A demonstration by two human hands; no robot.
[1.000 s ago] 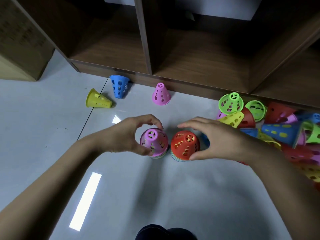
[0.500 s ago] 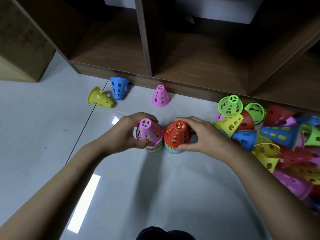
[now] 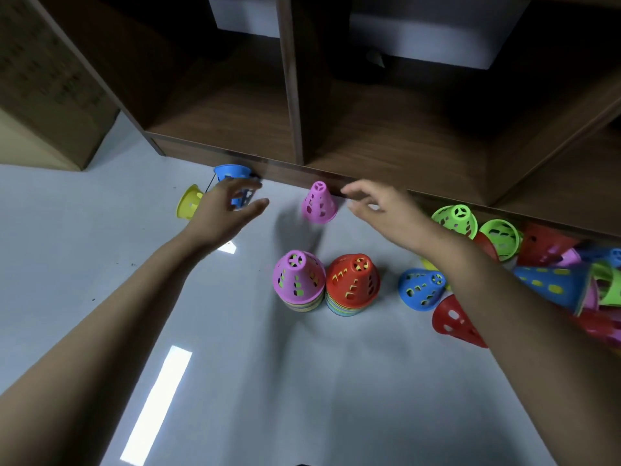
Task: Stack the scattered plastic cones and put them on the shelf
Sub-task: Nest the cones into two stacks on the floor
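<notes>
Both hands have left the stacks and reached forward. Left hand (image 3: 228, 206) spread wide, empty, over the blue cone (image 3: 235, 173). Right hand (image 3: 379, 210) loosely spread, empty, just right of the lone pink cone (image 3: 318, 203). Both arms extended. Pink-topped stack (image 3: 297, 280) and red-topped stack (image 3: 353, 284) stand side by side on the floor (image 3: 235, 381), below the shelf (image 3: 386, 146).

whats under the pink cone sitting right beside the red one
More nested cones: their coloured rims stick out below the pink cone, and yellow-green shows through its holes. Their bodies are covered, so the count cannot be told.
</notes>
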